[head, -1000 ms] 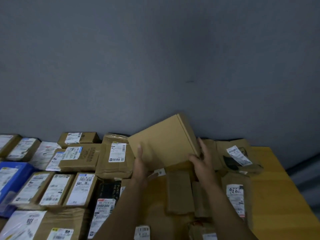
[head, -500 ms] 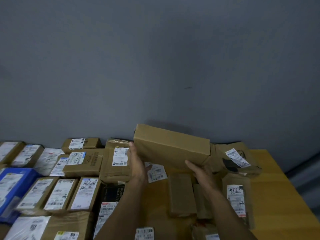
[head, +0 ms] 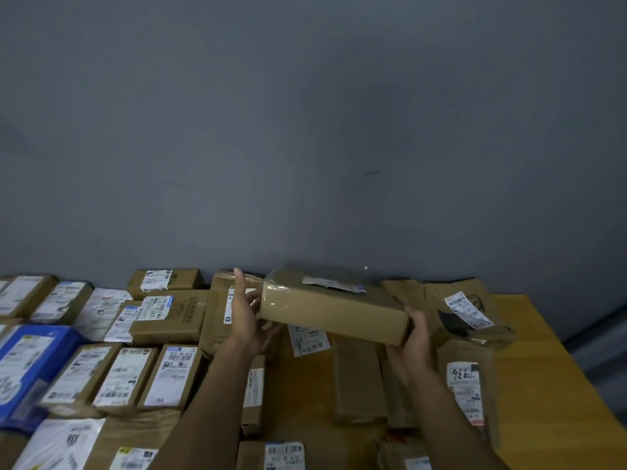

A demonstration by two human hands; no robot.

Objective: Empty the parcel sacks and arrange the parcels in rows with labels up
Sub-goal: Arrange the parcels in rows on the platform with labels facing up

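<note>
A long brown cardboard parcel (head: 334, 312) is held in the air above the wooden table (head: 549, 368), its white label now on the upper face. My left hand (head: 246, 313) supports its left end with straight fingers pointing up. My right hand (head: 412, 340) grips its right end, fingers curled around the corner. Rows of labelled parcels (head: 115, 374) lie to the left, labels up. A flat label-up parcel (head: 307, 337) lies under the held one.
A blue parcel (head: 32, 364) lies at the left edge. Brown parcels (head: 358, 378) lie loosely below the held box, and a crumpled brown bag with a label (head: 470, 313) sits at the back right. Bare tabletop shows on the right; a grey wall (head: 305, 130) rises behind.
The parcel was rolled in my hands from its plain face, over its side, until the labelled face came up. My left fingers straightened; my right hand shifted to the right end.
</note>
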